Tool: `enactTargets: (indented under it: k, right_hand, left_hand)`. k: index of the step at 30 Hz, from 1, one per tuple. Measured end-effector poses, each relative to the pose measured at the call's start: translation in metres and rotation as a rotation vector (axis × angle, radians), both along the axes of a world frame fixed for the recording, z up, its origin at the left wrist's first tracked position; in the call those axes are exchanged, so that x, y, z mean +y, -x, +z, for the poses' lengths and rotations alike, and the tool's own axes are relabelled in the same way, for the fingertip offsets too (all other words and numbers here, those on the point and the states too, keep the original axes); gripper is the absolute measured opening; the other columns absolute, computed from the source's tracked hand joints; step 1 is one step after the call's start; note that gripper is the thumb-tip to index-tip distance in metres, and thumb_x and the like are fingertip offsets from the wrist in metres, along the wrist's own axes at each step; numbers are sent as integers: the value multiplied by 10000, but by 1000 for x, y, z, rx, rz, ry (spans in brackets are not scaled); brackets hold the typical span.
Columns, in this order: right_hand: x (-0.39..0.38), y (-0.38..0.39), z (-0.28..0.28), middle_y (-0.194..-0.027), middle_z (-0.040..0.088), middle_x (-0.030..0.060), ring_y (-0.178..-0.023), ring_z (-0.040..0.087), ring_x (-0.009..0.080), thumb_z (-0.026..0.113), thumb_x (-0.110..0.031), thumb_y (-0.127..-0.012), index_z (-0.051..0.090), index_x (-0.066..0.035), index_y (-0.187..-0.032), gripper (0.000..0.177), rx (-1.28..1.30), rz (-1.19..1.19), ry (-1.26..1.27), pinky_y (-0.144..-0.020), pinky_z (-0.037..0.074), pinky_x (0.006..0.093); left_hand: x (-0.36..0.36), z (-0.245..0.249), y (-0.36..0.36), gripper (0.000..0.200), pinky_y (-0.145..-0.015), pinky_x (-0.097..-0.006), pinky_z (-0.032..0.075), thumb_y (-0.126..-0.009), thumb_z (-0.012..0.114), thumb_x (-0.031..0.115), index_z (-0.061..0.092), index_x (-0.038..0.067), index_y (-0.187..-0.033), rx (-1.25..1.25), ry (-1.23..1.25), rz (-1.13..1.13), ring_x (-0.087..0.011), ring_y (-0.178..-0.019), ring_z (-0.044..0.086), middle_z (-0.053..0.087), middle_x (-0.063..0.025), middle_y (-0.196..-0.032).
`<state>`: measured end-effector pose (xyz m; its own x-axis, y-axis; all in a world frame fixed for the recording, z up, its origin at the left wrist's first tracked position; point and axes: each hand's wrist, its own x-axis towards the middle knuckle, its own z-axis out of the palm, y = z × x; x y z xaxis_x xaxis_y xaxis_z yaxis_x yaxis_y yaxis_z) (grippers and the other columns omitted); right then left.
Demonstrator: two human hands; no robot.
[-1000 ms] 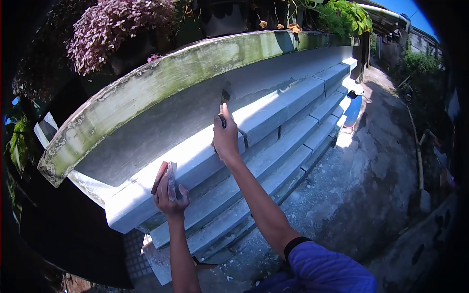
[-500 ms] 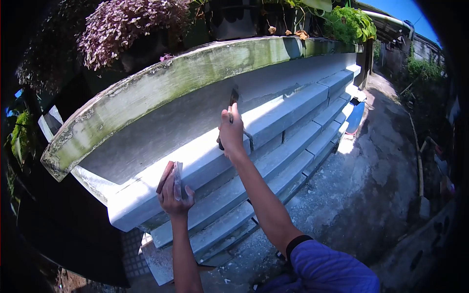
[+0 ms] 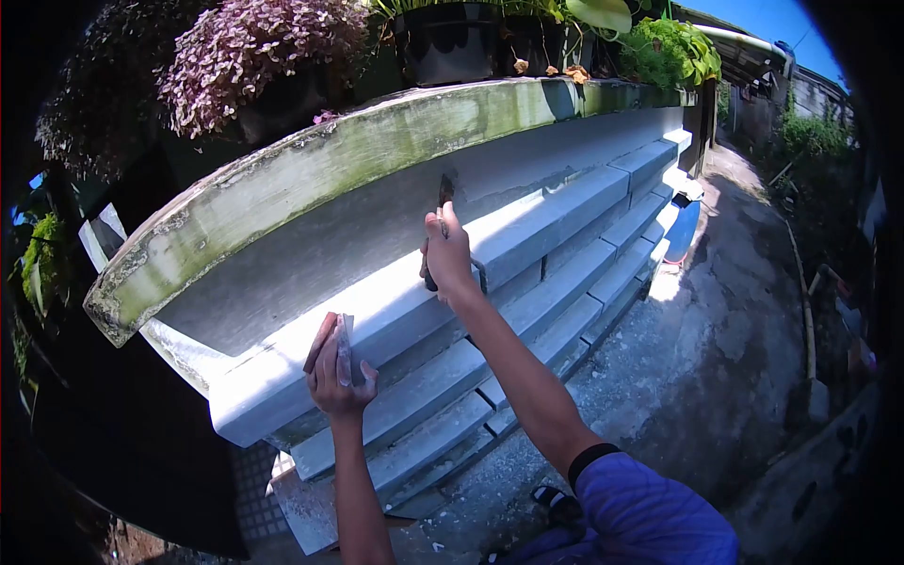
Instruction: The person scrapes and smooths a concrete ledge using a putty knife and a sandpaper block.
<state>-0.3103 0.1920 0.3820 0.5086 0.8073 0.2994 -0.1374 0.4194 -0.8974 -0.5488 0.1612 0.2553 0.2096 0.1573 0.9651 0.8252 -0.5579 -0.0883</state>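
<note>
My right hand (image 3: 448, 256) is closed round the handle of a narrow dark tool (image 3: 445, 191), whose tip meets the grey wall face (image 3: 311, 243) under the mossy ledge. Below and to the left, my left hand (image 3: 339, 379) grips a flat reddish-brown piece (image 3: 321, 341) with a pale, dusty edge, just over the front of the top white block course (image 3: 282, 381). Pale dust coats the fingers of that hand. What exactly the flat piece is cannot be made out.
The mossy curved ledge (image 3: 395, 130) overhangs the wall and carries black plant pots (image 3: 447, 45) and a purple-leaved plant (image 3: 254, 56). Stepped block courses (image 3: 556, 273) run to the right. A blue container (image 3: 682, 231) stands at their far end beside the concrete path (image 3: 725, 311).
The view has shifted slightly, and a sandalled foot now shows at the bottom. Both hands keep their holds; the right hand and tool stay at nearly the same spot on the wall.
</note>
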Motion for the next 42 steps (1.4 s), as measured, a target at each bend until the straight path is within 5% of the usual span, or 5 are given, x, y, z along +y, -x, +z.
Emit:
enactTargets:
  k: [9, 17, 38, 39, 42]
  right_hand:
    - [-1, -5, 6, -655, 456, 4, -594, 468, 68, 505, -212, -987, 187, -62, -1526, 643, 107, -5, -23, -455, 420, 264]
    - [1, -5, -3, -633, 436, 2, -432, 413, 86, 501, -213, -994, 149, -108, -1536, 655, 199, 7, -42, -396, 403, 278]
    - [-15, 20, -14, -624, 446, 1, -425, 429, 90, 491, -243, -1006, 184, -155, -1530, 613, 287, 137, -28, -373, 389, 284]
    - [-4, 4, -10, -612, 446, 5, -420, 431, 97, 491, -247, -1007, 233, -157, -1507, 570, 298, 0, -117, -366, 382, 283]
    - [-3, -6, -12, -826, 508, 11, -632, 456, 61, 488, -254, -1008, 197, -130, -1538, 618, 357, 67, -35, -554, 442, 255]
  left_hand:
    - [-8, 6, -3, 604, -982, -351, 408, -669, 631, 174, 593, 105, -1268, 2, 0, -7, -215, -1147, 589, 617, -53, -1254]
    - [-8, 6, 0, 610, -992, -363, 398, -663, 630, 142, 586, 110, -1270, 8, 7, -39, -236, -1162, 582, 609, -65, -1274]
    - [-10, 10, -3, 645, -1006, -378, 387, -651, 627, 128, 566, 105, -1293, 10, 27, -45, -264, -1167, 575, 607, -78, -1268]
    - [-12, 10, -4, 640, -1007, -378, 387, -652, 626, 126, 569, 104, -1289, 6, 28, -55, -265, -1168, 574, 607, -79, -1267]
    - [-13, 8, -3, 625, -1010, -378, 386, -657, 622, 120, 578, 101, -1280, 3, 52, -40, -266, -1171, 573, 612, -80, -1262]
